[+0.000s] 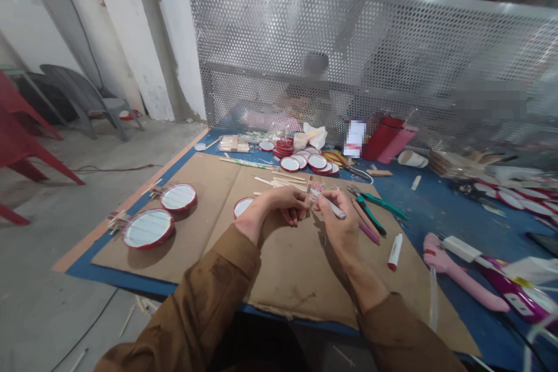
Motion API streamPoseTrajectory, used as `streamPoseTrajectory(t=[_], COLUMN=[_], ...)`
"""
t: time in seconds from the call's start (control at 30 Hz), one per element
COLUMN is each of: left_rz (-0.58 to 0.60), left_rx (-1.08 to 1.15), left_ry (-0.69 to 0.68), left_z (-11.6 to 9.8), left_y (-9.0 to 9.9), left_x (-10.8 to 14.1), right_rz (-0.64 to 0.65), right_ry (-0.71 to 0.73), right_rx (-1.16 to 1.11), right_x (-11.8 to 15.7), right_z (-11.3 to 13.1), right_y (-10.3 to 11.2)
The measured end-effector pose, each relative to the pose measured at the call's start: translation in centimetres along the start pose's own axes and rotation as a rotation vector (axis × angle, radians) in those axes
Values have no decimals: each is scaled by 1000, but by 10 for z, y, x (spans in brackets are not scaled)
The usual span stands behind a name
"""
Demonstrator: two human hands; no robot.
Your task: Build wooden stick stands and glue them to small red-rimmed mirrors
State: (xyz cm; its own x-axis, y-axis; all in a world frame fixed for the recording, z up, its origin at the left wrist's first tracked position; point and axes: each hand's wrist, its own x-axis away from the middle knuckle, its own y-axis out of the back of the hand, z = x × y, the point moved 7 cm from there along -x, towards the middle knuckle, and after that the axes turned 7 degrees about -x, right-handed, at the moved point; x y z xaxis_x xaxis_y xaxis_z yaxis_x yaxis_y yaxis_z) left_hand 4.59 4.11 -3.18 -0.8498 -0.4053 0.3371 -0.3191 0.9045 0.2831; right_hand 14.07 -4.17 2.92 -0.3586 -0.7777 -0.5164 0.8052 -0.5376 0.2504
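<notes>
My left hand [285, 202] is closed in a pinch on a short wooden stick [309, 186], which stands roughly upright over the cardboard sheet [296, 279]. My right hand [344, 235] grips a white marker [336, 209], its front end close to the stick. Partly hidden behind my left wrist is a white disc with a red rim [242, 207]. Loose flat wooden sticks [288, 179] lie just beyond my hands. On the left of the cardboard rest two larger red-rimmed discs [148, 228] with sticks attached at their edges.
Right of my hand lie green-handled pliers [386, 206], a white marker with a red end [394, 251] and a pink glue gun [462, 273]. More red-rimmed discs [317, 161] and a phone [354, 138] are at the back, before a perforated metal panel [270, 29].
</notes>
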Motion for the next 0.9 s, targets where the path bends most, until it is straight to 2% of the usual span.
streamPoseTrajectory(t=[0.9], left_rz=[14], left_rx=[3], left_ry=[-28], left_z=[4], left_y=[1], left_x=[-4], right_rz=[23], right_ry=[0], right_rx=[19], right_x=[0], right_z=[-2], right_y=[0])
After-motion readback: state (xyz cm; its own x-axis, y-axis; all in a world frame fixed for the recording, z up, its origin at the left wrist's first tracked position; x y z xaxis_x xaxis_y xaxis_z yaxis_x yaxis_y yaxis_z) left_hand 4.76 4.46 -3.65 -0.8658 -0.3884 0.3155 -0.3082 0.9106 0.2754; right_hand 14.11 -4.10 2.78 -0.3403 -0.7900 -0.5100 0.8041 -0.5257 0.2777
